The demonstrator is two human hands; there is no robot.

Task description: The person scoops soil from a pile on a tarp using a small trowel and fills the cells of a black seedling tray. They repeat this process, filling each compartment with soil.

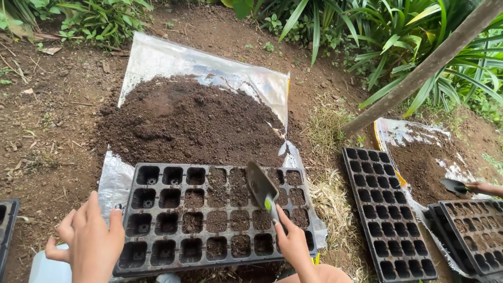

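Note:
A black seedling tray [157, 196] with many square cells lies on the ground in front of me; its right-hand cells hold dark soil, its left ones stand hollow. My right hand [292, 243] grips the handle of a small grey trowel [260, 183], whose blade tilts above the tray's right-centre cells. My left hand [89, 240] rests with fingers spread at the tray's near left corner. Behind the tray a big heap of dark soil [183, 120] sits on a clear plastic sheet [173, 55].
A second black tray [385, 209], unfilled, lies to the right on dry grass. Farther right another person's hand [484, 187] holds a trowel over a third tray [471, 230] by a smaller soil pile [419, 165]. A slanted stem [419, 71] and green plants line the back.

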